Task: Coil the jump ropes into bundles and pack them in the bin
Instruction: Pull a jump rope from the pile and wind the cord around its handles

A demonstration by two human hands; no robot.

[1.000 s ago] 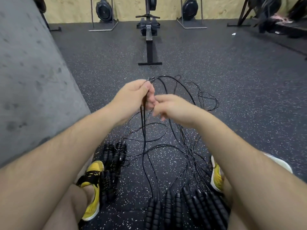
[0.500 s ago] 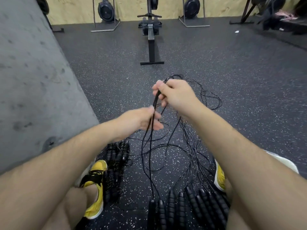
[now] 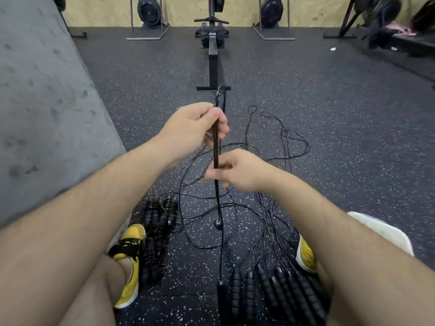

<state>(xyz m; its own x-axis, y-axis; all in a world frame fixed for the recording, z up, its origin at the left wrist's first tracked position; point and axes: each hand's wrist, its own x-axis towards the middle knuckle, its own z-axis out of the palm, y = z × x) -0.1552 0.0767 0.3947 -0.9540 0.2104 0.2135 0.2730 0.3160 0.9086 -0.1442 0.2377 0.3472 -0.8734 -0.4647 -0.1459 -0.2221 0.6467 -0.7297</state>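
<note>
My left hand [image 3: 195, 128] grips a bunch of folded black jump rope strands [image 3: 215, 149], held upright and taut in front of me. My right hand [image 3: 237, 171] pinches the same bunch just below. Under it the rope hangs down to a black handle [image 3: 217, 223], and a second handle [image 3: 221, 292] hangs lower. More black ropes [image 3: 286, 142] lie tangled on the floor beyond my hands. Their foam handles [image 3: 275, 290] lie in a row between my feet. Coiled bundles [image 3: 159, 222] lie by my left shoe. A white bin's [image 3: 386, 231] corner shows behind my right forearm.
A grey concrete wall [image 3: 42, 109] runs along my left. A rowing machine [image 3: 213, 57] stands straight ahead on the speckled rubber floor, with more equipment along the back wall. My yellow shoes [image 3: 130, 267] flank the rope handles.
My left hand rose from below to grip the top of the bunch, and my right hand dropped beneath it. The strands are now drawn together into one straight bunch.
</note>
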